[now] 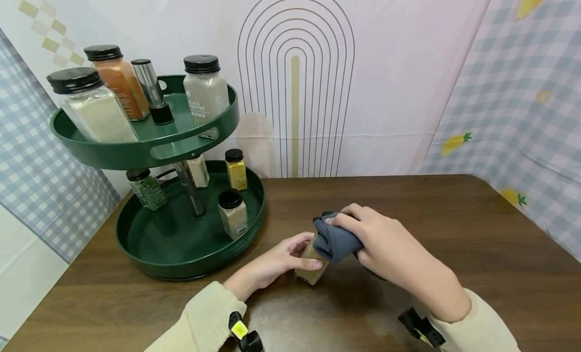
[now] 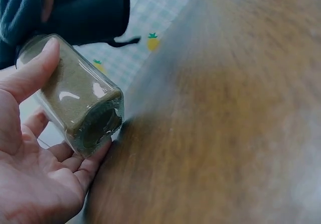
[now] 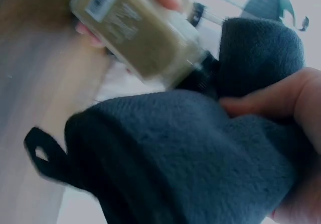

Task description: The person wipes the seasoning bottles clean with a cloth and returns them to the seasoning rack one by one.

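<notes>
Tilted just above the table, a square glass spice jar (image 1: 311, 271) with tan powder is gripped by my left hand (image 1: 277, 264), thumb on one side and fingers on the other. The jar's clear base (image 2: 98, 126) faces the left wrist camera. My right hand (image 1: 386, 241) holds a dark grey-blue cloth (image 1: 335, 238) over the jar's lid end. In the right wrist view a black lid (image 3: 200, 76) shows partly beside the cloth, and a white label (image 3: 101, 3) sits on the jar. A loop (image 3: 42, 153) hangs from the cloth's edge.
Left of my hands stands a green two-tier rotating tray (image 1: 190, 271). Larger black-lidded jars (image 1: 206, 97) and a silver cylinder (image 1: 150, 84) stand on its top tier; small jars (image 1: 233, 216) are on the lower one. Behind the wooden table (image 1: 408, 200) hangs a patterned cloth backdrop (image 1: 386, 90).
</notes>
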Motion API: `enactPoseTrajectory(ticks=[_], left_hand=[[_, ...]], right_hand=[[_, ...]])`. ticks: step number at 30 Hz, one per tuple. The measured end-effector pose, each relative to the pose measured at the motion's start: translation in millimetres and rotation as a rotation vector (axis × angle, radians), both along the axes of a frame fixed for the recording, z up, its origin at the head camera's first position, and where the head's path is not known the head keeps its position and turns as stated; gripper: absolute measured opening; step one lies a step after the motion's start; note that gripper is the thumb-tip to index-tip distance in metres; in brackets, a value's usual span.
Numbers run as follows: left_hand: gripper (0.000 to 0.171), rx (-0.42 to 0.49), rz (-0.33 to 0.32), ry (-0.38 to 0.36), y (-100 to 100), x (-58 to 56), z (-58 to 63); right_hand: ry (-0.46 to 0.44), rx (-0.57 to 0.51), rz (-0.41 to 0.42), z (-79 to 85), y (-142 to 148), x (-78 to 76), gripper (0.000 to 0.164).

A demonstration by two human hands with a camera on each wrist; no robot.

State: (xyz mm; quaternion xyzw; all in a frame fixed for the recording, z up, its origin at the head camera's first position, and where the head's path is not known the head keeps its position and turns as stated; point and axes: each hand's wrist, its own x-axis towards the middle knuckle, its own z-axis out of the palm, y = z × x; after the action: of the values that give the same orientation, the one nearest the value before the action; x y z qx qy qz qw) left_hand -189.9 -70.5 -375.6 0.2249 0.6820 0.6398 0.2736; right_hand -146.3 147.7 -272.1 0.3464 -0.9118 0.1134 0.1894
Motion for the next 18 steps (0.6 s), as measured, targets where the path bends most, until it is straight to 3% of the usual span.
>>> enactPoseTrajectory(ticks=[18], left_hand=[[0.049, 0.028, 0.014, 0.002, 1, 1.2, -1.6]], right_hand=[[-0.154, 0.162, -0.218, -3.4, 15, -11.4, 0.042]])
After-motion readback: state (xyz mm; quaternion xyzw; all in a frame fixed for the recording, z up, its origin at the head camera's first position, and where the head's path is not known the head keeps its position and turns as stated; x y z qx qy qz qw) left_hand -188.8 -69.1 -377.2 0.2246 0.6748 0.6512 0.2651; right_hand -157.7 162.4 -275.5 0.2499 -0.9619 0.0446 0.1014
